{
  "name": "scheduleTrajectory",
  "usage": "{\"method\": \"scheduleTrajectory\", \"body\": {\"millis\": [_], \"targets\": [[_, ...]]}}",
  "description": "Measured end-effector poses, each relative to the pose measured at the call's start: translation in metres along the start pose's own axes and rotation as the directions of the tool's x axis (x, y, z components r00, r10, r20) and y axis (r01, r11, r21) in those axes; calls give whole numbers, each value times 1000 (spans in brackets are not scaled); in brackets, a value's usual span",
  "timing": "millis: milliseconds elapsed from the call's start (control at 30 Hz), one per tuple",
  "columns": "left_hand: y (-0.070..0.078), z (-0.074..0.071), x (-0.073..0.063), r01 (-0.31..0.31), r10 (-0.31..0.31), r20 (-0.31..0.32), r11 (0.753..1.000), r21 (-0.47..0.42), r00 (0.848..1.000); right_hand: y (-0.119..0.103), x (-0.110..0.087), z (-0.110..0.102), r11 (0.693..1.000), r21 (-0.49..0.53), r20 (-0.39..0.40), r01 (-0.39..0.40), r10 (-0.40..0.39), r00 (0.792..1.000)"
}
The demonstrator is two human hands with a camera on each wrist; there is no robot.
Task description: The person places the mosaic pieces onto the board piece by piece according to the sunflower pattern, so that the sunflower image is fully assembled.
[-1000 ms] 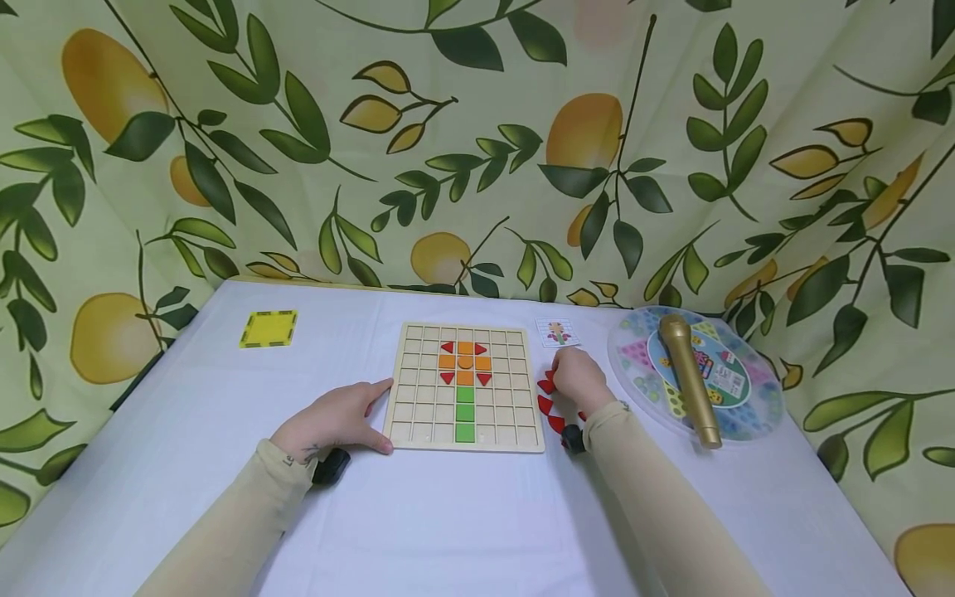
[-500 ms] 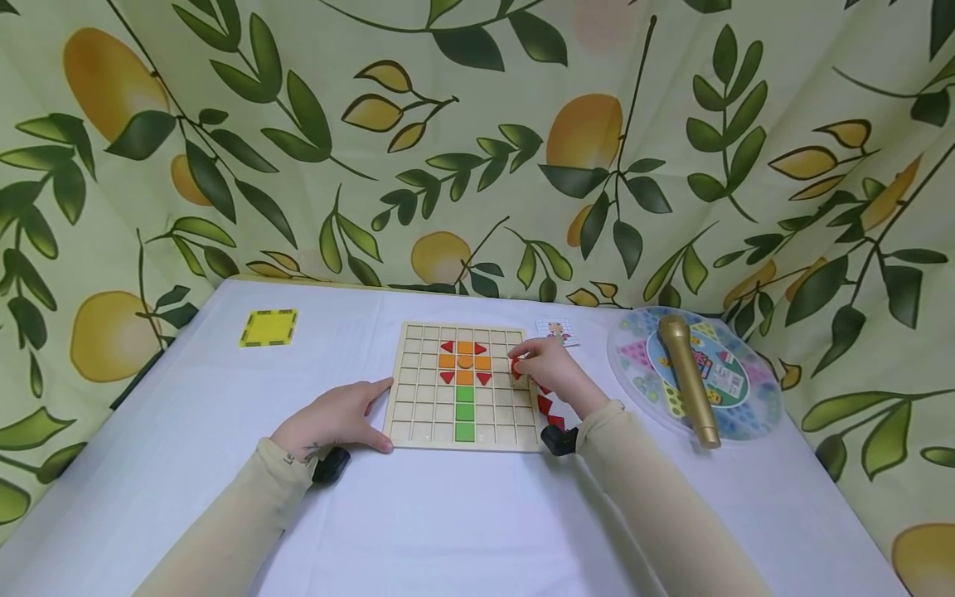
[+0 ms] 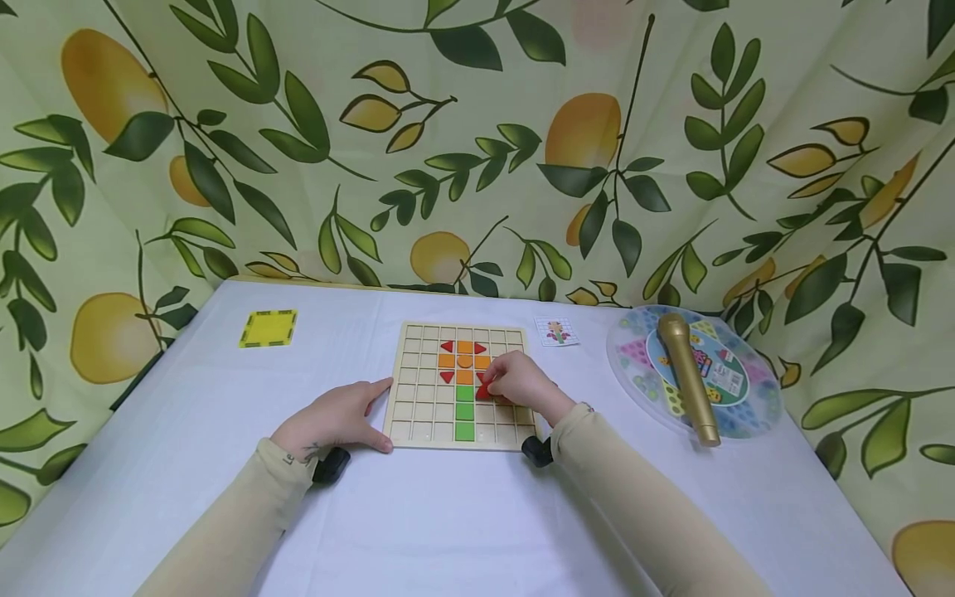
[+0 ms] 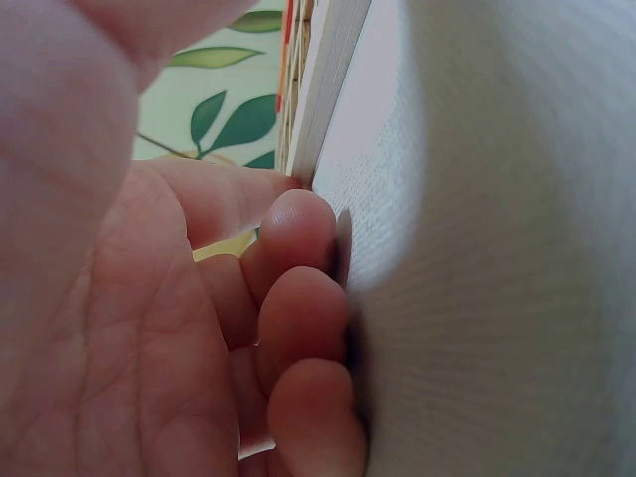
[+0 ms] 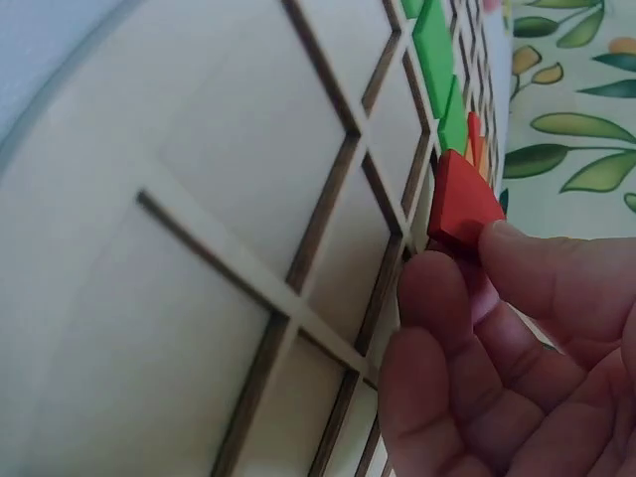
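A wooden grid board (image 3: 418, 406) lies on the white table. Orange pieces (image 3: 446, 362) and red triangles (image 3: 447, 377) form a blossom shape near its top, above a column of green squares (image 3: 465, 412). My left hand (image 3: 336, 421) rests at the board's left side, thumb and index finger touching its edge; in the left wrist view the other fingertips sit on the cloth. With thumb and fingers my right hand (image 3: 525, 383) pinches a red fan-shaped tile (image 5: 462, 204), tilted over the cell right of the top green square. That hand partly covers the board's right side.
Behind the board's right corner lies a small pattern card (image 3: 556, 332). Farther right is a round clear case (image 3: 634, 406) with a gold microphone-shaped object (image 3: 690, 381) on top. A yellow square (image 3: 269, 329) lies at the back left. Patterned cloth hangs behind.
My right hand has moved left from the loose red tiles beside the board, carrying one red tile over the grid. Those loose tiles are now hidden by the arm. My left hand has stayed put.
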State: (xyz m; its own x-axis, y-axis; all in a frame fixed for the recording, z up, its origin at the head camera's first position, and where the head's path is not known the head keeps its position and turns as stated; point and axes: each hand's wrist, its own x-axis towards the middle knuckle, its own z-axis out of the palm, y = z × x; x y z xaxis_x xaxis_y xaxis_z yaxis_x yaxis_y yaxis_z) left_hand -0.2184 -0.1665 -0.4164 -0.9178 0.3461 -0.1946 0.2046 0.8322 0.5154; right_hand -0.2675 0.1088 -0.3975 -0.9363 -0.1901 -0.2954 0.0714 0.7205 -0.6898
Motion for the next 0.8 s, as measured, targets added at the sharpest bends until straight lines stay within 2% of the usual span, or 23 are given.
{"method": "scheduleTrajectory", "body": {"millis": [433, 667, 800], "targets": [[1, 0, 0, 9, -9, 8, 1000, 8, 1000, -3, -1, 3, 993, -115, -15, 23, -24, 1000], [1, 0, -1, 7, -7, 9, 1000, 7, 1000, -5, -2, 4, 989, -148, -25, 6, -10, 1000], [0, 0, 0, 12, -12, 6, 1000, 3, 1000, -7, -3, 5, 973, -230, -38, 12, -21, 999]]}}
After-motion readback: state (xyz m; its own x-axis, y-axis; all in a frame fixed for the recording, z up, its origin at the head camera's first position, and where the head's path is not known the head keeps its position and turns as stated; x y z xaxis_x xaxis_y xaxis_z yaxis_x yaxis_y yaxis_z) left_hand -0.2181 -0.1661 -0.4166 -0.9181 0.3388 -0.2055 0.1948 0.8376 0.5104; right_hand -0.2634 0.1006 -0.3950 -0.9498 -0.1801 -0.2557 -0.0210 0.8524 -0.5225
